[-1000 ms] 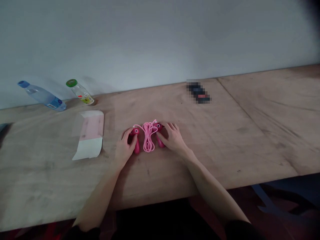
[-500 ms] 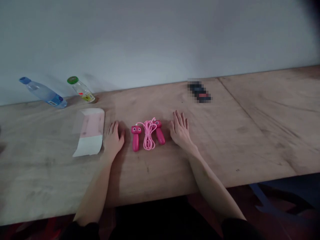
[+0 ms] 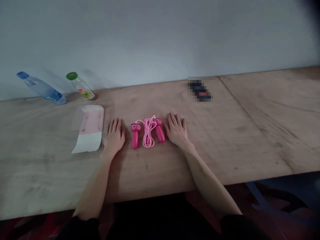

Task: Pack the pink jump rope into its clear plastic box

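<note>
A pink jump rope (image 3: pixel 148 134) lies on the wooden table between my hands, its cord bundled in loops and its two handles topped with animal faces. To the left of it, my left hand (image 3: pixel 115 137) rests palm down, fingers stretched out, holding nothing. My right hand (image 3: pixel 176 130) lies flat on the other side, close to the right handle, with its fingers spread. Just left of my left hand is a flattened pink and white package (image 3: pixel 90 128) with a clear plastic part.
By the wall at the back left stand a blue-capped plastic bottle (image 3: pixel 45 90) and a green-lidded glass bottle (image 3: pixel 82 87). A blurred-out dark object (image 3: pixel 200 91) sits at the back right. The table's (image 3: pixel 250 140) front edge runs below my forearms.
My right hand has shifted left, nearer the jump rope's right handle. My left hand has straightened its fingers slightly and moved a little right. The rope stays in place.
</note>
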